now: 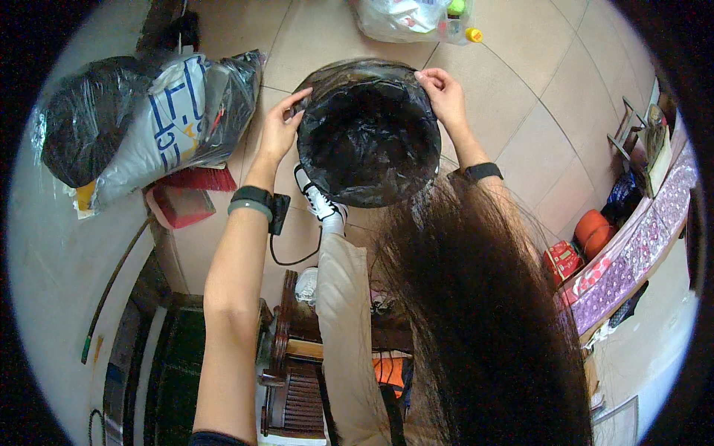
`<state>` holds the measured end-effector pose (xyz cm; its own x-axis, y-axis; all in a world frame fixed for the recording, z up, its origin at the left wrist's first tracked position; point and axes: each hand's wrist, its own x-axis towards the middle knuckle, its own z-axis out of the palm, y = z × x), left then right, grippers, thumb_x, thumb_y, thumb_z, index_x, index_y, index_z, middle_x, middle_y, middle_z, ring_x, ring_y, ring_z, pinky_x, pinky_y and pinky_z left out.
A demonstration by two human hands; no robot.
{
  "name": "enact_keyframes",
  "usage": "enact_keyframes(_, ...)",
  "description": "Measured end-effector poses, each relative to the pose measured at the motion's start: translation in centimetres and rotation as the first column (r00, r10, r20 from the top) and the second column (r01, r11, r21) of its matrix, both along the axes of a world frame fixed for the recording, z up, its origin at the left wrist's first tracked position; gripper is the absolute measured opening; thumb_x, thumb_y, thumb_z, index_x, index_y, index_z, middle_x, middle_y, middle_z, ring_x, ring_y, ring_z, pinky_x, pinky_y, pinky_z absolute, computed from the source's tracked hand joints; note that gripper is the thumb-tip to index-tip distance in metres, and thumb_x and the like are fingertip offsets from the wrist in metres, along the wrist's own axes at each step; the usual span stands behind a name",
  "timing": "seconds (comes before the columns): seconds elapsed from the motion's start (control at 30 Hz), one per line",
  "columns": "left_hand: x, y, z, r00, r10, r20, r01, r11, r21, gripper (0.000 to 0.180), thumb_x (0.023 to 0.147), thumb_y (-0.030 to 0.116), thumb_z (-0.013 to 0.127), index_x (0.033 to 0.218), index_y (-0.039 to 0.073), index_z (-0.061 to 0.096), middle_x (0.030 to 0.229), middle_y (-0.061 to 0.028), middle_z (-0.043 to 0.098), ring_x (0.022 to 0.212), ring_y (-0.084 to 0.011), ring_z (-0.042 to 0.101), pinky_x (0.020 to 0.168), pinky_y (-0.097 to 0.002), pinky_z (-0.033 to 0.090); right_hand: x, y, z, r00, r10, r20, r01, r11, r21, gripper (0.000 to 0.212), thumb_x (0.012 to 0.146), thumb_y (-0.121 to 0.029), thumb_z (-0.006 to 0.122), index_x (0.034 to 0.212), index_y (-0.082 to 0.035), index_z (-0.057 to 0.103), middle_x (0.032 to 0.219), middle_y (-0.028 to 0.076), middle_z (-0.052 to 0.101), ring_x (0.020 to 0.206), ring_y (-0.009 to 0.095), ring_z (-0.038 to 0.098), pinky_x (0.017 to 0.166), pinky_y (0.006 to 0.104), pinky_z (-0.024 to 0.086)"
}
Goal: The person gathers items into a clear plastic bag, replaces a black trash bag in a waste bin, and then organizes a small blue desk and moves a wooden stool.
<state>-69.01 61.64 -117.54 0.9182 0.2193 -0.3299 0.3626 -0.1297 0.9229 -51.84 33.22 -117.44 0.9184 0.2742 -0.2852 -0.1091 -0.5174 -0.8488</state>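
Hanging closest to the lens, long dark hair (483, 320), spilling across the right forearm (470, 149) and hiding part of it. At far left, a bulging black bag (89, 119) and a white sack (175, 104) with blue print, crowded against each other, perhaps to leave room around the feet. Just below, a pink dustpan (182, 207) beside red broom bristles (197, 179), probably parked as a pair. Next, the left grip (281, 130), at the left rim of a round dark bin (349, 68): fingers and thumb drawn nearly together, pinching the edge. Cannot tell liner alone from liner plus bin wall in that pinch. Just below the left rim, a white shoe (316, 195). At centre, the bin, mouth up, with a crumpled black liner (364, 141) inside; cannot tell whether resting on the floor (535, 141) or lifted. Beyond, well apart, a clear bag of bottles (405, 18). Then the right grip (444, 97), closed over the upper right rim, fingertips at the edge; across from the left one, likely for balance and for holding the opening wide. At far right, a red box (563, 262) and a round orange-red thing (593, 232), beside a purple patterned cloth (643, 241), well away from either grip.
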Motion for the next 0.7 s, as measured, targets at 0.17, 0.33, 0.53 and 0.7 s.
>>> enact_keyframes(0.17,-2.1,0.4,-3.8,0.929,0.037,-0.367,-0.034,0.999,0.016,0.034,0.083,-0.001,0.061,0.114,0.010,0.066,0.098,-0.0032,0.069,0.079,-0.0125,0.061,0.076,-0.0260,0.049,-0.3,-3.2,-3.6,0.969,-0.081,-0.234,0.000,0.945,-0.326,0.022,0.080,-0.027,0.073,0.089,-0.007,0.072,0.072,0.003,0.068,0.065,0.010,0.060,0.066,0.0263,0.049)
enact_keyframes(0.33,-6.6,-0.7,-5.1,0.880,0.195,-0.433,-0.082,0.961,0.266,0.030,0.082,0.004,0.058,0.111,0.004,0.064,0.102,-0.0138,0.067,0.086,-0.0173,0.064,0.079,-0.0284,0.049,-3.0,-5.3,-1.5,0.984,-0.101,-0.148,0.041,0.930,-0.367,0.022,0.087,-0.024,0.066,0.095,-0.003,0.069,0.074,0.002,0.065,0.069,0.010,0.058,0.066,0.0254,0.047)
enact_keyframes(0.53,-6.3,-4.1,3.5,0.861,0.485,-0.152,-0.487,0.873,0.031,0.045,0.093,0.036,0.056,0.121,0.002,0.055,0.113,-0.0123,0.063,0.104,-0.0211,0.058,0.092,-0.0341,0.044,-7.7,1.0,12.2,0.984,-0.119,0.132,0.141,0.975,-0.172,0.012,0.088,-0.017,0.062,0.095,-0.008,0.064,0.082,0.004,0.065,0.074,0.011,0.058,0.067,0.0262,0.047)
enact_keyframes(0.7,-7.1,-6.7,5.4,0.903,0.276,-0.330,-0.294,0.956,-0.003,0.053,0.086,0.023,0.065,0.133,0.007,0.045,0.122,-0.0160,0.059,0.112,-0.0244,0.056,0.096,-0.0336,0.042,-12.7,5.2,4.6,0.687,0.238,-0.687,-0.565,0.769,-0.299,0.079,0.076,-0.013,0.065,0.145,-0.031,0.029,0.148,0.021,0.024,0.127,0.044,0.039,0.104,0.0443,0.039)
